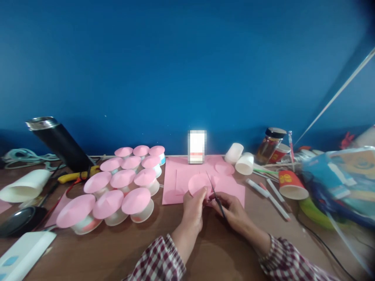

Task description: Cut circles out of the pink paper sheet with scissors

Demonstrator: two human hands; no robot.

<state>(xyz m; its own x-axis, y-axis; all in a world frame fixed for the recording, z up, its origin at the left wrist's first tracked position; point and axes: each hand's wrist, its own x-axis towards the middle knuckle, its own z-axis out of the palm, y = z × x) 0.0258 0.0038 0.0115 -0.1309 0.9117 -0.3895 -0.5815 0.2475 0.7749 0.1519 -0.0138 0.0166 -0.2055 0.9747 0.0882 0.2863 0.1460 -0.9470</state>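
Note:
My left hand [193, 208] pinches the lower edge of a round pink paper piece [197, 182], which stands up in front of pink sheets [170, 187]. In my right hand [231, 208] is a pair of dark scissors [217, 197], its blade pointing up and left beside the round piece. The two hands are close together at the middle of the table. Another pink round piece [224, 168] lies on the sheets behind. To the left, several paper cups [116, 217] carry pink cone-shaped tops [108, 203] in rows.
White cups [245, 164], a jar [270, 145], markers [272, 200] and a red cup [291, 184] are at the right. At the left are a black flask [63, 142], yellow-handled tool [73, 176] and white power strip [27, 255]. A blue wall stands behind.

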